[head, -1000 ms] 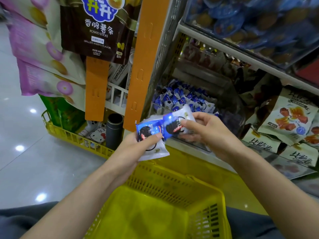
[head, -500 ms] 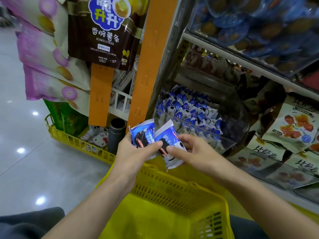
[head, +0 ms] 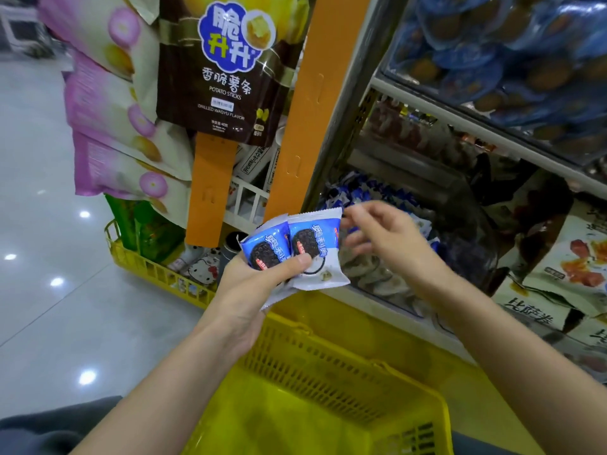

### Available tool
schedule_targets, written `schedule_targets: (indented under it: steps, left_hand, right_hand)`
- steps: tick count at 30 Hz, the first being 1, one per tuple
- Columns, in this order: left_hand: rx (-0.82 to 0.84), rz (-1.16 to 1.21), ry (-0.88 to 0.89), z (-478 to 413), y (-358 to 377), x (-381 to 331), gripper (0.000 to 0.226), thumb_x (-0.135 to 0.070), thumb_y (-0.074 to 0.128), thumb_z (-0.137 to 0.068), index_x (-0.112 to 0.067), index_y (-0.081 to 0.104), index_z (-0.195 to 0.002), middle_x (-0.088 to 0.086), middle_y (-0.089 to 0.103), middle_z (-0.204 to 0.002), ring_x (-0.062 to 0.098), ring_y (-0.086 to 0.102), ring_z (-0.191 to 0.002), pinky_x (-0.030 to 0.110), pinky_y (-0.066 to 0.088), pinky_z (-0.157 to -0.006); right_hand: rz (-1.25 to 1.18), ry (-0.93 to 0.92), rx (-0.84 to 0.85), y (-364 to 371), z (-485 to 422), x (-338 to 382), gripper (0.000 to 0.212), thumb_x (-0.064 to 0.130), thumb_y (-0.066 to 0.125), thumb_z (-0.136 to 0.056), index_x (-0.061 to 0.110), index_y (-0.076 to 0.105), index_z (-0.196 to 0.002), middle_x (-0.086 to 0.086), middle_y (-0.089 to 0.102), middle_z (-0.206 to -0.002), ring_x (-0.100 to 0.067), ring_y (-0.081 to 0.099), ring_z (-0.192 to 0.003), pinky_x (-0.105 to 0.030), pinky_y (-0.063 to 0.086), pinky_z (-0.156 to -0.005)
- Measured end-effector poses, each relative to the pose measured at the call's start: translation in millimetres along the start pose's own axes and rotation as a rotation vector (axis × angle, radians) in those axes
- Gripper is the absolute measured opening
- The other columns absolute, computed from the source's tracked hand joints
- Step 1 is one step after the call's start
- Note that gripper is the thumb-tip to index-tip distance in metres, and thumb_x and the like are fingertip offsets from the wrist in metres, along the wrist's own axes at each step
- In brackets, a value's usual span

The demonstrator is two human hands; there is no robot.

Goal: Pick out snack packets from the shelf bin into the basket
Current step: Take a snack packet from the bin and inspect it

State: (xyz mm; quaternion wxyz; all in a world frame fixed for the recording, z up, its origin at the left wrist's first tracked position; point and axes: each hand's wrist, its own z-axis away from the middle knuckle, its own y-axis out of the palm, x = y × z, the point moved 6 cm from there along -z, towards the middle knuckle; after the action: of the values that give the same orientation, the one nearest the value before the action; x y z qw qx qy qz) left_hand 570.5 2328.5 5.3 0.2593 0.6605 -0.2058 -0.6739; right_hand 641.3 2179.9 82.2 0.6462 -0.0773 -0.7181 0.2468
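Yellow basket [head: 328, 372] lies below both grips. Clear shelf bin [head: 473, 244] of blue packets sits behind the right hand [head: 387, 238], whose grip is apart, fingers loose, just right of the held packets. Left hand [head: 253, 287] grip is clamped, thumb on top, on two sandwich-cookie packets [head: 317, 244] above the basket's far rim.

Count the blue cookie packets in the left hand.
2. The left packet and the right packet, overlapping it, are fanned in the left hand under its thumb, above the yellow basket. Another could be hidden behind them.
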Motion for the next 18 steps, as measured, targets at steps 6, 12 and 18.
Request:
schedule_targets:
  steps: [6,12,18]
  left_hand:
    - [-0.089,-0.001,0.048,-3.7,-8.5,-8.8,0.067,-0.019,0.079,-0.049,-0.014,0.063,-0.114,0.008,0.073,-0.096,0.024,0.070,-0.087,0.028,0.056,-0.065]
    - [-0.093,0.004,0.088,-7.7,-13.9,-19.0,0.073,-0.022,0.079,-0.049,-0.010,0.060,-0.119,0.007,0.074,-0.095,0.021,0.071,-0.084,0.025,0.055,-0.063]
    - [-0.088,0.020,0.092,-8.9,-13.8,-22.0,0.077,-0.023,0.080,-0.049,-0.011,0.058,-0.122,0.007,0.073,-0.097,0.020,0.071,-0.085,0.024,0.055,-0.062]
  right_hand:
    - [0.365,0.067,-0.044,-1.9,-86.7,-26.4,0.021,0.023,0.061,-0.088,0.006,0.063,-0.099,-0.013,0.065,-0.091,-0.027,0.064,-0.092,-0.042,0.050,-0.091]
    - [0.431,0.186,0.049,14.5,-111.6,-41.9,0.023,0.015,0.062,-0.087,-0.004,0.066,-0.100,-0.012,0.063,-0.073,-0.022,0.059,-0.057,-0.041,0.057,-0.076]
    - [0.418,0.073,0.174,2.3,-100.5,-37.7,0.025,0.004,0.057,-0.088,0.007,0.061,-0.112,-0.003,0.056,-0.073,-0.010,0.059,-0.055,-0.013,0.053,-0.055]
